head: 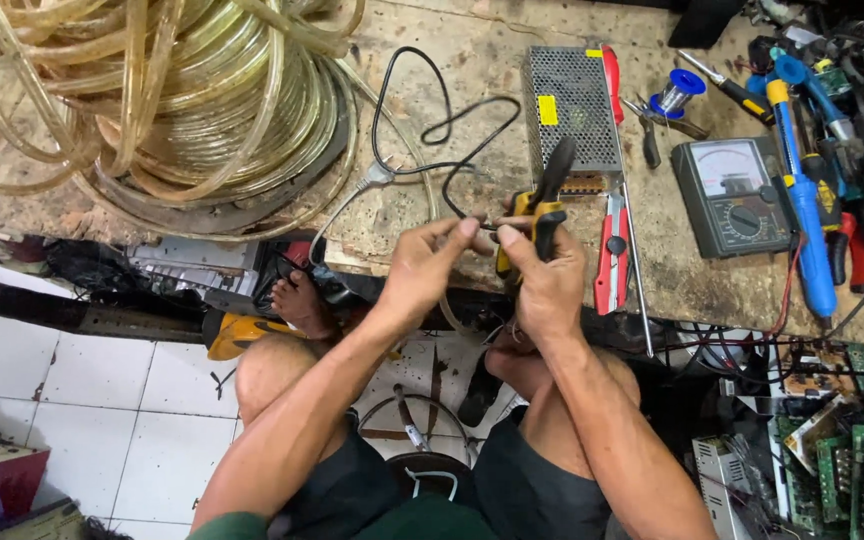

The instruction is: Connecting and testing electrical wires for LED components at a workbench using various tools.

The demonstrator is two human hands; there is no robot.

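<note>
Now yellow-handled pliers (542,205) are gripped by right hand (550,285) fingers; black cable (452,190) is pinched by left hand (427,270) fingers.

glossy clear plastic tubing (182,110), perforated metal box (572,110)
</note>
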